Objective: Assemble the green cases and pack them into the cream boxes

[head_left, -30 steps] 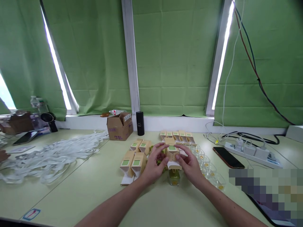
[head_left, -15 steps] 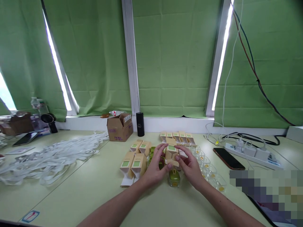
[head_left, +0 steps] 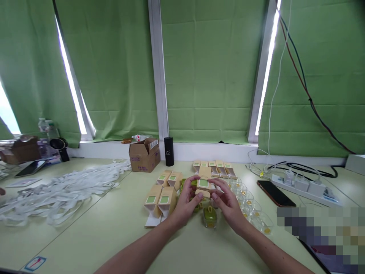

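Between my two hands is a small tan cardboard box (head_left: 204, 183) with a green-and-white label facing me and a flap at its near end. My left hand (head_left: 186, 198) grips its left side, thumb at the flap. On the right side, the fingers of my right hand (head_left: 228, 201) close on the same box. Just in front of it, a small green-lidded clear container (head_left: 210, 217) stands on the table. More green containers (head_left: 184, 184) are partly hidden behind my left hand. Tan boxes (head_left: 167, 198) stand left of my hands, some with white flaps out.
Clear containers (head_left: 252, 207) stand in rows at right, near a phone (head_left: 276, 193) and a power strip (head_left: 306, 188). More tan boxes (head_left: 219, 167) stand behind. White straps (head_left: 71, 188) are heaped at left; a cardboard carton (head_left: 145, 155) and black cylinder (head_left: 169, 151) stand at the back.
The box between my hands has tipped so its label faces me more squarely, and its near flap has moved left toward my left thumb. Both hands stay around it.
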`<state>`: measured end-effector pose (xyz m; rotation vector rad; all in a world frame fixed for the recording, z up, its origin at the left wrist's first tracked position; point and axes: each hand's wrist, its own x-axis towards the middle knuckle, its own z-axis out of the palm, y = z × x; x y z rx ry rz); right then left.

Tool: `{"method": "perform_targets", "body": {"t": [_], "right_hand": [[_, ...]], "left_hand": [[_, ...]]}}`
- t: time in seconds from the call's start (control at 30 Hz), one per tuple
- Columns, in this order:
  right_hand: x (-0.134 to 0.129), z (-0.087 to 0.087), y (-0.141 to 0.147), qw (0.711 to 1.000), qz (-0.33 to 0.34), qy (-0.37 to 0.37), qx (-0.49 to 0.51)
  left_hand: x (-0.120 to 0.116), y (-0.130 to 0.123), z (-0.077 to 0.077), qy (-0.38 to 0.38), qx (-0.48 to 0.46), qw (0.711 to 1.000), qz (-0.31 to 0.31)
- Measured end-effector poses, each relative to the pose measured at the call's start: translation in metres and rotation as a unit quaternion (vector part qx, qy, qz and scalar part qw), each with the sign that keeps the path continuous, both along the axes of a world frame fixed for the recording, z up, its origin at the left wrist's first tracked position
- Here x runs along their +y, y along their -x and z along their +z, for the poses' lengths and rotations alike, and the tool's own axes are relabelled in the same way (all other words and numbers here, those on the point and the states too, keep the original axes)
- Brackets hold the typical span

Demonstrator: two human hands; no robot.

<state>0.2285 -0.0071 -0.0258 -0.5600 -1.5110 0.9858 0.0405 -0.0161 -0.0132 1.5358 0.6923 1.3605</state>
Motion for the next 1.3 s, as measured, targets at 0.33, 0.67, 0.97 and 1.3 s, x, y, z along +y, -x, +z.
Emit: {"method": "perform_targets", "body": {"t": [0.33,0.67,0.97,1.3], "right_hand": [[-0.0024,-0.0020,0.0021,0.999,0.030,-0.006,0.010],[0.0004,-0.0058,0.0036,1.000,0.020,-0.010,0.004],[0.0030,-0.0073,0.0037,1.000,0.010,-0.016,0.005],[0.0016,-0.0064,0.0035,1.000,0.008,-0.011,0.012]], "left_hand": [[-0.0018,-0.0030,0.0046,0.010,-0.017,1.000,0.011],[0.0006,-0.0024,0.0000,-0.001,-0.012,1.000,0.018],[0.0004,-0.0008,-0.0022,-0.025,0.019,0.999,0.028],[-0.0030,-0.0018,0.0032,-0.029,0.038,0.998,0.041]]}}
